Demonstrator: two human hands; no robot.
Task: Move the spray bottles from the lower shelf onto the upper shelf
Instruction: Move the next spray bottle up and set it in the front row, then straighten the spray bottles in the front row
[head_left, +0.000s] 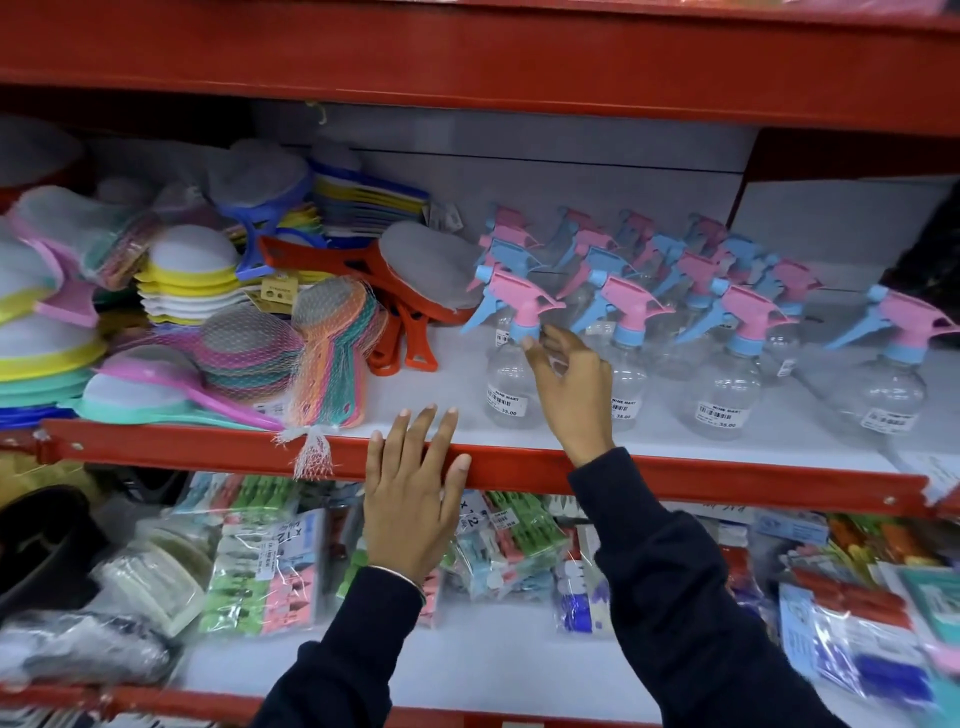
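Observation:
Several clear spray bottles with pink and blue trigger heads stand in rows on the white shelf (447, 379) with the red front rail. The front left bottle (506, 382) is nearest my right hand (569, 387), whose fingers are spread and touch its neck just under the pink head without closing on it. Another bottle (727, 400) stands front centre, and one (883, 395) stands apart at the right. My left hand (413, 493) lies flat, fingers apart, on the red rail (208, 449), holding nothing. A red shelf board (467, 57) runs above.
Left of the bottles lie netted plastic strainers (332, 353), orange-handled sieves (410, 291) and stacked coloured sieves (187, 280). The shelf below holds packs of clothes pegs (270, 561) and other bagged goods (852, 613).

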